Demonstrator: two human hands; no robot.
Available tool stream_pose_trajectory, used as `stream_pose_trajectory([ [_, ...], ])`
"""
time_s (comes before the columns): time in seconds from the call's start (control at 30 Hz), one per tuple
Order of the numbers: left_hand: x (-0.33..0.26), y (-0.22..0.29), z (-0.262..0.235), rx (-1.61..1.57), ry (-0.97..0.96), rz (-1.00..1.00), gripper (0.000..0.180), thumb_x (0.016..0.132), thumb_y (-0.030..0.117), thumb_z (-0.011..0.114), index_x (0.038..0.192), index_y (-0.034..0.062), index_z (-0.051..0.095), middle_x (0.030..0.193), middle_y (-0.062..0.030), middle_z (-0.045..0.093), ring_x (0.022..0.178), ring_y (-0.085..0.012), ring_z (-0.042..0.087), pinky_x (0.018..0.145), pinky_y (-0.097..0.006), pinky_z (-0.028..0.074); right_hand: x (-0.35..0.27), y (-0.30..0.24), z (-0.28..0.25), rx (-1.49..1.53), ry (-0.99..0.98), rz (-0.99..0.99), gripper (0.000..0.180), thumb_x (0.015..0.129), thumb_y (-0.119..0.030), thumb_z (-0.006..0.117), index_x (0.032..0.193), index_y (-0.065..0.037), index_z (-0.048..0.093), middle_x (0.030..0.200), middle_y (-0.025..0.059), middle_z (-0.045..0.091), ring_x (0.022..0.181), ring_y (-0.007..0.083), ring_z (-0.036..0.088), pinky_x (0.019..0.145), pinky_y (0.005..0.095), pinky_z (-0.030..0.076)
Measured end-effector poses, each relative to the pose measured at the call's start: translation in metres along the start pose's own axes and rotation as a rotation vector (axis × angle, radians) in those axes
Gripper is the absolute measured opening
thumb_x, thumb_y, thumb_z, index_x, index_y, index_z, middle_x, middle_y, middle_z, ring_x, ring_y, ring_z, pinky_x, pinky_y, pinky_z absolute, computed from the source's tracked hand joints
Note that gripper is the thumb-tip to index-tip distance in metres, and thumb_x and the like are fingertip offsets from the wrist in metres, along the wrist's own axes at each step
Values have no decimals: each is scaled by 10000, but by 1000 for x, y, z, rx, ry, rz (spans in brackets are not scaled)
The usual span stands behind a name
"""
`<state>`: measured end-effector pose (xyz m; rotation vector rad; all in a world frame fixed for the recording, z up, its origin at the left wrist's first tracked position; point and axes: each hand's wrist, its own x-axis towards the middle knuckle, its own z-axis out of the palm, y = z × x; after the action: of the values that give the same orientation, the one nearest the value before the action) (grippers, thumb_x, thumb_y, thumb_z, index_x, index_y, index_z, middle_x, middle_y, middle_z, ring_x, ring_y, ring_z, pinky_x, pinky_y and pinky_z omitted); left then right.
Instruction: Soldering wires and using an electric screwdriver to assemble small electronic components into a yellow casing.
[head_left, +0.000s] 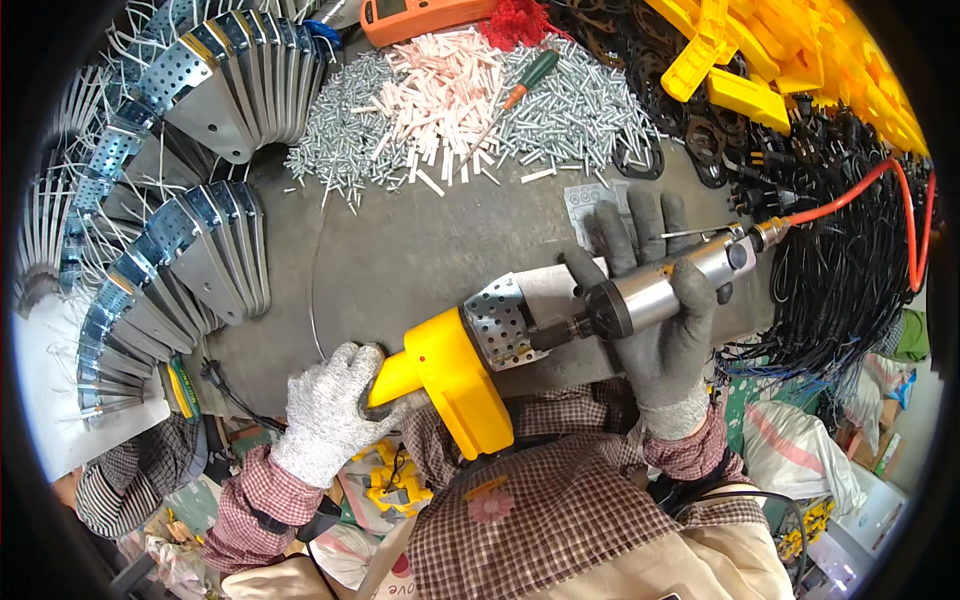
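Observation:
My left hand (335,415), in a light grey knit glove, is closed round the yellow plastic handle (450,385) of a tool. A perforated shiny metal guard (497,320) joins the handle's wide end, with a pale flat plate (560,285) beyond it. In my right hand (655,350), grey-gloved, lies a silver air screwdriver (665,297), fingers and thumb around its barrel. Its dark nose points left at the guard; whether the tip touches a screw is hidden. A red hose (890,170) runs from its rear end.
Piles of screws (350,115) and pale pink sticks (440,90) lie at the back of the grey table (400,240), with a green-handled screwdriver (535,75) on them. Metal plate assemblies (210,245) line the left. Yellow plastic parts (750,95) and black cords (835,270) crowd the right.

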<state>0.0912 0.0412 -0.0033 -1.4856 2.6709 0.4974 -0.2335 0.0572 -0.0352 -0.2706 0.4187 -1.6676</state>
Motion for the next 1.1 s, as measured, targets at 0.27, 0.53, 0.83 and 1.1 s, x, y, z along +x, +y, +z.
stream_pose_trajectory([
  [0.27, 5, 4, -5, -16, 23, -33, 542, 676, 414, 852, 1058, 98, 632, 893, -101, 630, 713, -322, 681, 612, -420, 542, 15, -24, -6, -2, 180, -31, 547, 949, -202, 638, 1466, -161, 463, 1522, 94, 496, 1465, 326, 383, 1163, 769, 190],
  [0.53, 3, 2, -6, -7, -50, -31, 555, 737, 453, 801, 1141, 132, 599, 937, -91, 581, 714, -308, 675, 607, -446, 531, 34, -6, 19, -45, 119, 4, 471, 974, -190, 617, 1429, -156, 498, 1521, 95, 483, 1461, 331, 381, 1147, 775, 213],
  [0.83, 4, 2, -6, 3, -3, 9, 559, 738, 501, 810, 1090, 112, 618, 906, -92, 573, 644, -280, 669, 569, -409, 533, 42, 10, 30, -124, 0, -6, 472, 976, -203, 630, 1424, -154, 491, 1517, 97, 466, 1446, 357, 382, 1142, 761, 259],
  [1.1, 4, 4, -6, -13, -24, -39, 593, 681, 505, 833, 1071, 97, 651, 902, -84, 625, 673, -295, 671, 570, -429, 511, 47, 12, 43, -165, 67, 43, 494, 971, -207, 635, 1432, -149, 467, 1495, 99, 479, 1441, 344, 387, 1143, 745, 275],
])
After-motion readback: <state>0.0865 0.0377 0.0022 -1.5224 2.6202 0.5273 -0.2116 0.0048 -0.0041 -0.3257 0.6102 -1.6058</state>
